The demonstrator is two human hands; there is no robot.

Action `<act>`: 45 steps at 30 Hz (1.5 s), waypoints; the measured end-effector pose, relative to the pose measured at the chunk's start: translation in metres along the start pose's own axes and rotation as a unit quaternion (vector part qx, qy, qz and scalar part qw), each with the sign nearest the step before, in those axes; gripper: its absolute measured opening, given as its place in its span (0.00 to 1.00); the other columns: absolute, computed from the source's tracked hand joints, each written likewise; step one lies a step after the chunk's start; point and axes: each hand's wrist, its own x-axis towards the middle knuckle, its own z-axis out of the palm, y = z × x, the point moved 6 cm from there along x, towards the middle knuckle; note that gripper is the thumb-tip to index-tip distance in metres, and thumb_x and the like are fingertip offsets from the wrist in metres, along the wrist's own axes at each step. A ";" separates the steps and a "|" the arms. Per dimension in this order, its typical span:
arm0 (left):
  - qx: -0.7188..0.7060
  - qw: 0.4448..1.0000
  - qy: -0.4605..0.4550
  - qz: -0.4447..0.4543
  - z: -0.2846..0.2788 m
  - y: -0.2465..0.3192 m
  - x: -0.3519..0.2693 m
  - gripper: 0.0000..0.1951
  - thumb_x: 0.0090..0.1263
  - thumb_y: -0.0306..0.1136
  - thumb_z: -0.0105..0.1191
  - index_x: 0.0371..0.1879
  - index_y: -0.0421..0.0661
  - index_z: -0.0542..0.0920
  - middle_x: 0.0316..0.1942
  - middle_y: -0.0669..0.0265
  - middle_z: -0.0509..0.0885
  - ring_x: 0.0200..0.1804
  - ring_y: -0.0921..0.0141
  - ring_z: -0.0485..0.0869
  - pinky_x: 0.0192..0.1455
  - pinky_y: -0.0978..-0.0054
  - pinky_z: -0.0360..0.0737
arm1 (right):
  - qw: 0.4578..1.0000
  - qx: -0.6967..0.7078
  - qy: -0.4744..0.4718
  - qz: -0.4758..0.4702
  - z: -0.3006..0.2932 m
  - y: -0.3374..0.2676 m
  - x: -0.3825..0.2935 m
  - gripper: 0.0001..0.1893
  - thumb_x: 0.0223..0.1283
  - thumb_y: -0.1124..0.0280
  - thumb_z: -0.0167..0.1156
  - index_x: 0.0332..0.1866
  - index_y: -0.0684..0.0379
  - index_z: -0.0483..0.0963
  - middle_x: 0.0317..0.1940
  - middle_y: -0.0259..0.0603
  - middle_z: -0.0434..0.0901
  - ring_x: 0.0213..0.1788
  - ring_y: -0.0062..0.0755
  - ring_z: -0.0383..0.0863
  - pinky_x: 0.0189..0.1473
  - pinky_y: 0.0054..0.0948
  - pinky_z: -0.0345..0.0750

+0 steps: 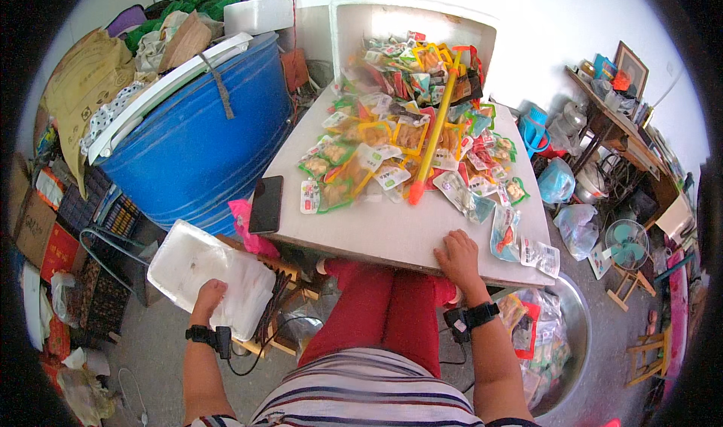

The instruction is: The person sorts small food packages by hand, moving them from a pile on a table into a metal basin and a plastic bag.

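My left hand (210,298) is on a white tray-like container (183,257) with sheets of clear plastic (248,291) at its right side. Its fingertips are hidden, so I cannot tell whether it grips the plastic. My right hand (460,257) rests on the front edge of the white table (361,235), its fingers slightly apart and nothing in them. Farther back lies a heap of small sealed snack packets (373,139), which runs into a white foam box (491,43) on its side. Across the heap lies a yellow tube with an orange tip (436,133). Two packets (539,257) lie to the right of my right hand.
A black phone (266,204) lies at the table's left corner, above a pink bag (240,218). A large blue tub (203,139) stands at the left. Below the table's right corner, a metal basin (582,319) holds more packets. A small fan (626,240) stands at the right.
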 end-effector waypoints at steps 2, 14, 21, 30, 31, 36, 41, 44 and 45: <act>-0.014 1.000 -0.010 -0.018 0.000 0.002 -0.002 0.14 0.53 0.40 0.46 0.23 0.38 0.73 0.17 0.63 0.72 0.22 0.72 0.71 0.26 0.76 0.68 | 1.000 -0.007 0.008 -0.001 -0.002 -0.001 -0.001 0.16 0.39 0.61 0.53 0.33 0.61 0.69 0.40 0.44 0.68 0.49 0.41 0.62 0.46 0.39 0.59; -0.055 0.997 -0.039 -0.049 0.006 0.026 -0.017 0.12 0.51 0.38 0.49 0.23 0.40 0.71 0.16 0.70 0.69 0.19 0.76 0.66 0.21 0.79 0.64 | 1.000 0.011 -0.017 0.004 0.001 0.000 -0.002 0.15 0.40 0.62 0.53 0.32 0.61 0.68 0.40 0.45 0.67 0.50 0.45 0.62 0.49 0.40 0.57; 0.050 0.994 -0.043 0.083 0.003 -0.027 0.015 0.10 0.54 0.37 0.44 0.22 0.42 0.71 0.15 0.70 0.69 0.17 0.75 0.66 0.19 0.78 0.63 | 0.999 0.032 -0.006 0.015 -0.002 0.000 -0.003 0.15 0.41 0.62 0.53 0.33 0.61 0.68 0.42 0.44 0.67 0.51 0.44 0.61 0.50 0.41 0.56; 0.026 0.978 0.137 0.154 -0.031 -0.054 0.027 0.10 0.57 0.35 0.38 0.22 0.43 0.71 0.17 0.67 0.70 0.19 0.75 0.68 0.22 0.79 0.66 | 1.000 0.004 -0.011 0.021 -0.002 -0.004 -0.002 0.15 0.41 0.62 0.52 0.33 0.60 0.68 0.42 0.42 0.67 0.51 0.42 0.61 0.50 0.41 0.56; 0.087 0.956 0.179 0.217 -0.042 -0.037 0.021 0.10 0.57 0.34 0.38 0.24 0.41 0.71 0.19 0.66 0.70 0.22 0.75 0.68 0.26 0.79 0.66 | 1.000 0.000 -0.019 0.018 -0.005 -0.006 -0.001 0.14 0.41 0.62 0.52 0.32 0.60 0.68 0.41 0.42 0.67 0.50 0.42 0.61 0.49 0.41 0.57; -0.044 0.960 0.237 0.138 -0.055 0.103 -0.031 0.11 0.58 0.33 0.38 0.27 0.38 0.71 0.23 0.66 0.70 0.26 0.74 0.67 0.32 0.78 0.65 | 1.000 0.005 -0.003 0.006 -0.003 -0.006 -0.002 0.12 0.40 0.63 0.52 0.28 0.60 0.68 0.39 0.42 0.68 0.49 0.41 0.62 0.48 0.40 0.58; -0.085 0.938 0.176 0.284 0.010 0.191 -0.020 0.09 0.58 0.31 0.40 0.29 0.39 0.71 0.25 0.65 0.72 0.30 0.73 0.70 0.35 0.78 0.67 | 0.986 0.165 0.015 0.007 0.003 -0.002 0.003 0.12 0.42 0.64 0.51 0.29 0.63 0.68 0.33 0.47 0.71 0.41 0.44 0.69 0.42 0.35 0.65; 0.000 0.946 0.108 0.305 0.084 0.235 -0.008 0.08 0.56 0.32 0.41 0.26 0.39 0.71 0.27 0.55 0.73 0.33 0.60 0.72 0.36 0.69 0.67 | 0.962 0.259 -0.006 0.081 0.010 -0.020 0.011 0.13 0.44 0.66 0.51 0.33 0.65 0.68 0.32 0.51 0.71 0.37 0.47 0.70 0.40 0.33 0.68; -0.023 0.943 0.076 0.323 0.107 0.248 -0.009 0.09 0.55 0.32 0.41 0.24 0.39 0.71 0.26 0.55 0.72 0.33 0.58 0.71 0.36 0.67 0.66 | 0.962 0.261 -0.006 0.079 0.013 -0.030 0.015 0.13 0.44 0.66 0.51 0.33 0.65 0.68 0.32 0.51 0.71 0.37 0.47 0.70 0.40 0.33 0.68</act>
